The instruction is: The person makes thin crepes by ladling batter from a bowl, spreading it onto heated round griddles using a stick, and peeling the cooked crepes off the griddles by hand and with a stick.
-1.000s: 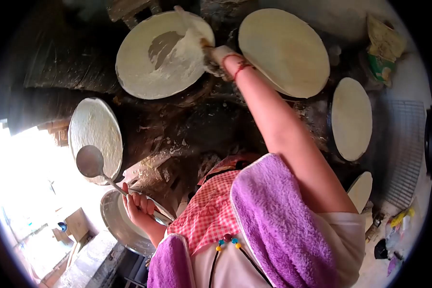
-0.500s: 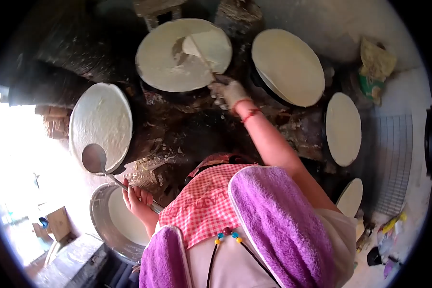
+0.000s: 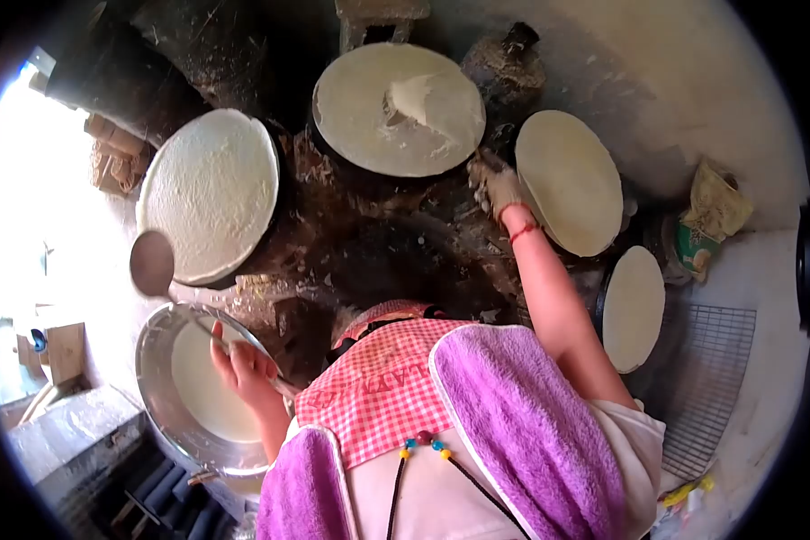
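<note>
My left hand (image 3: 246, 371) is closed around the handle of a metal ladle (image 3: 152, 263). Its bowl hangs between the left round griddle and the metal pot (image 3: 157, 369), which holds pale batter (image 3: 209, 387). My right hand (image 3: 498, 187), in a stained glove, is closed at the lower right rim of the middle griddle. It grips a spreader, whose pale blade (image 3: 411, 97) lies on the batter layer (image 3: 360, 130) there; the handle is hard to make out. A bare dark patch shows beside the blade. The left griddle carries a wet, bumpy batter layer (image 3: 209, 193).
Two more griddles with pale, smooth sheets (image 3: 570, 184) curve round on my right. A wire rack (image 3: 715, 378) leans by the wall, below a crumpled bag (image 3: 715, 211). Dark cylinders (image 3: 166, 490) lie at the lower left. Brickwork and a sooty stove surface (image 3: 360, 238) lie between the griddles.
The view has turned, so the griddles sit differently in the picture. My right hand and the spreader have moved right across the middle griddle. The ladle now hangs off the left griddle, nearer the pot.
</note>
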A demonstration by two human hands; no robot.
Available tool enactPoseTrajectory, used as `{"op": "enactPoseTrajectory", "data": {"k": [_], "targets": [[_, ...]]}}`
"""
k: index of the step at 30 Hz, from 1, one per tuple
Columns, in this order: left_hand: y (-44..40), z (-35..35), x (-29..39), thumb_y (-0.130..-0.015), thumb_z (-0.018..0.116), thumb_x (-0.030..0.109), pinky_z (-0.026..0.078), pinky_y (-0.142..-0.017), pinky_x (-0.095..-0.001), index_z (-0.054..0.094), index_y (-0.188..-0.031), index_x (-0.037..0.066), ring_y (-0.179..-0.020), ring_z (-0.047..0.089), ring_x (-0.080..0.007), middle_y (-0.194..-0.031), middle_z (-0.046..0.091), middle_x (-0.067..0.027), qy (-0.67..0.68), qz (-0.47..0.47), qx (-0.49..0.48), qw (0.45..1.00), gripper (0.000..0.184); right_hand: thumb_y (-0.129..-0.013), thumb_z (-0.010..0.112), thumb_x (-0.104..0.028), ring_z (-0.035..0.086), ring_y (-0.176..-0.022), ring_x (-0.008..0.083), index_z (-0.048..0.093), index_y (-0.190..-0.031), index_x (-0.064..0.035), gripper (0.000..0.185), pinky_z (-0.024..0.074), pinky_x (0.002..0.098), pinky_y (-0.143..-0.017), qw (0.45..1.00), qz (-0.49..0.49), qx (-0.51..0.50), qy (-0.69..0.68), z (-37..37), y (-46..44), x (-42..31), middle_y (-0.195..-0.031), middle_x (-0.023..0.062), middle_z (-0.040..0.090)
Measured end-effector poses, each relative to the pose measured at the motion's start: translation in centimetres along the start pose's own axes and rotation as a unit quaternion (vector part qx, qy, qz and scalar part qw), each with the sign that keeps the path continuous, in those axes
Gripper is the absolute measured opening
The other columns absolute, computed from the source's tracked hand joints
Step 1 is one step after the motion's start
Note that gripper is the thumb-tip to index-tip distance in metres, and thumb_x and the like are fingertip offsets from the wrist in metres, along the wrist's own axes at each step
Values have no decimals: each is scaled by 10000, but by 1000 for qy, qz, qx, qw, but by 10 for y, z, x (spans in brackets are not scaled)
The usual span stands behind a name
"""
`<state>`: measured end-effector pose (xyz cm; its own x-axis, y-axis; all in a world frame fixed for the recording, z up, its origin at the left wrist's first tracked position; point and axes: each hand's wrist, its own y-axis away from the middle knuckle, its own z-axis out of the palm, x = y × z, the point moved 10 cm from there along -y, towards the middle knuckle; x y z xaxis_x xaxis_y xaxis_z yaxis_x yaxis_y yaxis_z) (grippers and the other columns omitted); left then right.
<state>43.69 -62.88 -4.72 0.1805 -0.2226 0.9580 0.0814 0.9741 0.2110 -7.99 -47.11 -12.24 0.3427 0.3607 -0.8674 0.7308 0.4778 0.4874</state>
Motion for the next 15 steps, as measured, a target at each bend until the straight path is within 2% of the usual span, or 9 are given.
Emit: {"op": "enactPoseTrajectory", "data": {"k": [3, 5, 6, 7, 9, 10, 13, 14, 15], "targets": [[7, 58, -12, -977, 416, 117, 275, -370, -215, 363, -1368, 36, -442, 307, -49, -650, 354, 28, 17, -71, -58, 996, 403, -880, 608, -221, 441, -408, 69, 617, -1223, -179, 346, 326, 234, -361, 999, -4, -23, -29, 19, -13, -5, -627, -19, 576], [5, 99, -27, -979, 408, 106, 262, -363, -209, 395, -1355, 46, -437, 295, -44, -650, 338, 30, 52, -129, -125, 982, 381, -876, 612, -236, 502, -489, 71, 603, -1248, -170, 377, 407, 228, -447, 990, -78, -85, 79, 44, -22, -20, -658, -24, 580], [4, 112, -26, -979, 408, 106, 262, -363, -209, 395, -1355, 46, -437, 295, -44, -650, 338, 30, 44, -130, -123, 983, 381, -865, 629, -272, 617, -637, 152, 595, -1257, -188, 402, 486, 265, -590, 978, -87, -115, 151, 46, -40, -5, -733, 27, 635], [6, 131, -25, -981, 401, 102, 258, -360, -206, 406, -1351, 51, -433, 288, -43, -645, 333, 32, 48, -150, -148, 976, 373, -865, 629, -272, 617, -637, 152, 595, -1257, -188, 402, 486, 265, -590, 979, -84, -115, 146, 37, -34, -2, -733, 27, 635], [8, 158, -19, -983, 394, 97, 253, -357, -204, 416, -1346, 57, -430, 282, -42, -639, 328, 33, 57, -163, -170, 970, 366, -849, 645, -297, 654, -830, 273, 596, -1249, -217, 411, 511, 342, -734, 877, -331, -52, 344, 19, 3, -45, -903, 120, 678], [9, 169, -15, -984, 391, 96, 254, -357, -204, 418, -1347, 63, -430, 280, -43, -636, 322, 34, 56, -155, -178, 970, 366, -865, 644, -333, 631, -826, 331, 607, -1208, -178, 378, 508, 410, -744, 800, -384, 20, 461, 1, 16, -52, -970, 172, 649], [12, 192, -17, -985, 390, 95, 256, -354, -208, 424, -1344, 69, -430, 280, -44, -634, 314, 34, 29, -138, -178, 974, 363, -853, 648, -369, 610, -847, 377, 626, -1151, -202, 342, 505, 451, -754, 780, -353, 16, 516, -30, -7, -54, -971, 168, 639], [14, 203, -22, -985, 392, 98, 256, -355, -209, 427, -1340, 67, -431, 282, -45, -633, 314, 34, 41, -159, -197, 966, 358, -866, 636, -362, 637, -707, 279, 630, -1129, -186, 317, 515, 399, -611, 760, -427, 61, 486, -37, -10, -68, -839, 105, 648], [15, 216, -27, -986, 395, 100, 257, -356, -211, 430, -1336, 64, -431, 284, -46, -633, 315, 35, 55, -177, -215, 959, 354, -866, 636, -362, 637, -707, 279, 630, -1129, -186, 317, 515, 399, -611, 760, -432, 58, 482, -35, -29, -79, -839, 105, 648]]}}
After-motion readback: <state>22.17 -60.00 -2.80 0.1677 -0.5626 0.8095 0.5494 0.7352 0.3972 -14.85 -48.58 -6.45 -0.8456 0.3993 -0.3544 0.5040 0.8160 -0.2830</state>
